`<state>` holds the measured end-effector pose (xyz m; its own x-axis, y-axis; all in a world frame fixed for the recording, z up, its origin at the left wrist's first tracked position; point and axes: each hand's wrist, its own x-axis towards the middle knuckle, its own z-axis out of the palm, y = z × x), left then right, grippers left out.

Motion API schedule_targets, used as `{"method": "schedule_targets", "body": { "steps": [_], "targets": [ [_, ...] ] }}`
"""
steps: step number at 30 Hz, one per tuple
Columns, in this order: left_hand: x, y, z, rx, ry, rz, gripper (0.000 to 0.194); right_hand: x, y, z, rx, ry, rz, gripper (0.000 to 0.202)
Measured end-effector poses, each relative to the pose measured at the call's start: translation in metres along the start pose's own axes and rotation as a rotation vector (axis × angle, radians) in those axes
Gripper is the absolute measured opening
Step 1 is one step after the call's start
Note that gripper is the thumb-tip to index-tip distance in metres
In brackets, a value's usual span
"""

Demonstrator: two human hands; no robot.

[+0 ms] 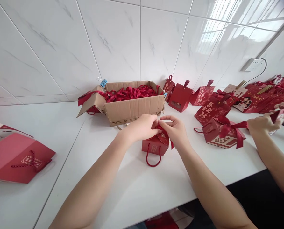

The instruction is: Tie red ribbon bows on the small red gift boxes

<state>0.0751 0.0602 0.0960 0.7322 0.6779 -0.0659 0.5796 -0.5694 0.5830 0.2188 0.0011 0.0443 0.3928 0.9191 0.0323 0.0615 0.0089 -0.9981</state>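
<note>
Gift box [152, 147], red and just one, stands on the white table [118, 197] between the two hands. Left hand [146, 125] and right hand [176, 128] are both pinched on one red ribbon [162, 128] at its top; fingers hide which strand each grasps. One rope handle [153, 165] hangs at six o'clock. At eleven o'clock sits one cardboard carton [134, 112], its print partly covered by the left hand, with two blue clips [103, 83] and a ribbon heap [132, 93] too tangled to count. One bowed box [223, 135] lies at three o'clock; four tagged boxes [181, 98] spread from one to two o'clock. Beyond them, more red packages [256, 98] overlap past counting. At nine o'clock, one opened box [34, 159] is cut off by the left edge. At three o'clock, a co-worker's two hands [261, 122] hold something hard to make out.
</note>
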Motion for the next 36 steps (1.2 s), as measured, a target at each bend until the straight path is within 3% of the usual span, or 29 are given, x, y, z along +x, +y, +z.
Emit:
{"method": "schedule_targets", "body": {
  "steps": [4,13,18,23,27,36],
  "targets": [
    [0.004,-0.001,0.004,-0.020,0.016,0.064,0.006,0.000,-0.002,-0.004,-0.059,-0.016,0.009,0.036],
    [0.004,-0.006,-0.001,0.009,0.006,0.051,0.010,0.007,-0.004,-0.027,-0.135,-0.302,-0.062,0.037],
    [0.006,-0.009,-0.002,-0.012,-0.008,0.055,0.010,0.012,-0.001,-0.039,-0.188,-0.285,-0.091,0.038],
    [0.007,-0.009,-0.002,-0.023,-0.004,0.059,0.014,0.011,-0.003,-0.037,-0.185,-0.338,-0.110,0.043],
    [0.006,-0.008,-0.002,-0.022,-0.006,0.055,0.012,0.013,-0.001,-0.037,-0.218,-0.347,-0.175,0.036],
    [0.003,-0.007,-0.005,-0.024,-0.055,0.021,0.006,0.015,-0.001,-0.044,-0.393,-0.362,-0.284,0.035]
  ]
}}
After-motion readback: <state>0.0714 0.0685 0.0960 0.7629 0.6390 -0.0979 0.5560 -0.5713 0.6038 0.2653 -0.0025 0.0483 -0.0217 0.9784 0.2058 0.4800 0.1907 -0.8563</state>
